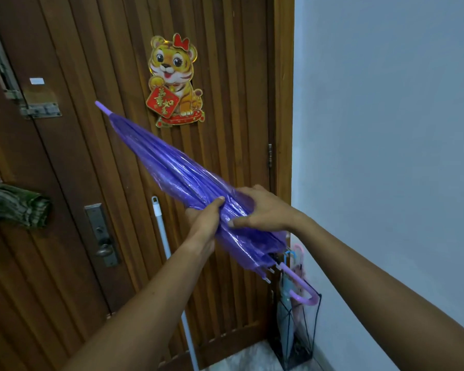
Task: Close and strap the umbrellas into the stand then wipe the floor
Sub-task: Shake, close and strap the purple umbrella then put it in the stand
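In front of the wooden door point(225, 76), the folded purple umbrella point(166, 167) slants, tip toward ten o'clock, handle toward four, above the wire stand point(296, 356). The left hand point(205, 220) clamps its canopy from below, thumb on top; the right hand point(265, 210) curls its fingers over it from three o'clock.

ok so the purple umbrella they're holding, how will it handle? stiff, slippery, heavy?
The purple umbrella has a glossy, film-like folded canopy, so it is probably slippery and loose under the left hand and right hand gripping it. It runs straight from tip to hooked handle, so the shaft is likely stiff. Thin shaft and film suggest it is light.
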The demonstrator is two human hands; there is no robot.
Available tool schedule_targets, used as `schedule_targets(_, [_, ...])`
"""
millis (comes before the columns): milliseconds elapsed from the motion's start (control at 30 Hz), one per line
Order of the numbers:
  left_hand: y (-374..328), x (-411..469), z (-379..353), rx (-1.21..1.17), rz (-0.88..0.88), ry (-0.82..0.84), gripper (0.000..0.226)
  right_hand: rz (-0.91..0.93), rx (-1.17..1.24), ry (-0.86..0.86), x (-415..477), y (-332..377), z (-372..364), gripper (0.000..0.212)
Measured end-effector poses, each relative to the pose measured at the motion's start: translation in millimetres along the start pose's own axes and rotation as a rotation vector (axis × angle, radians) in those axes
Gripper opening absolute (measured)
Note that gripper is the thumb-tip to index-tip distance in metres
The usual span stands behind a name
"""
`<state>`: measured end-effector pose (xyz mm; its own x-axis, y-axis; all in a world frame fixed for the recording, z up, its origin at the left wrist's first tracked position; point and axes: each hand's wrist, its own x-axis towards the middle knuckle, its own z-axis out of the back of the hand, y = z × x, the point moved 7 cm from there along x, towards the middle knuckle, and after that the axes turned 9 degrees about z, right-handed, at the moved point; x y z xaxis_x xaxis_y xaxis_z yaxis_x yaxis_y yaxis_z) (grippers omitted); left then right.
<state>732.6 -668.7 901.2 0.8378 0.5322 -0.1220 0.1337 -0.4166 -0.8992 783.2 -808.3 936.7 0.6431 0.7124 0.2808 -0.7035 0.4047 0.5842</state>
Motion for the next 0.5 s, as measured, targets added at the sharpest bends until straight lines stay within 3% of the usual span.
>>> schedule_targets(100, [-1.1,-0.8,-7.0,-0.025,0.006,0.035,0.044,0.026,-0.004,0.019,4.2,-1.8,-6.1,0.122])
schedule_targets(200, [0.3,-1.6,-18.7,-0.037,0.054,0.059,0.043,0.058,-0.094,0.039,1.9,-2.3,-12.5,0.129])
schedule_targets(333, [-0.6,-5.1,-26.2,0.071,0.144,0.144,0.047,0.017,-0.211,-0.086,1.9,-7.5,-4.3,0.084])
schedule_targets(433, [-1.6,-19.6,-26.3,0.364,0.216,0.235,0.038,-0.047,-0.158,-0.085,1.5,-17.9,4.0,0.058])
schedule_targets(500, [-13.9,-23.1,-15.9,0.660,0.054,0.166,0.029,-0.103,-0.070,-0.044,1.1,-29.7,11.8,0.048])
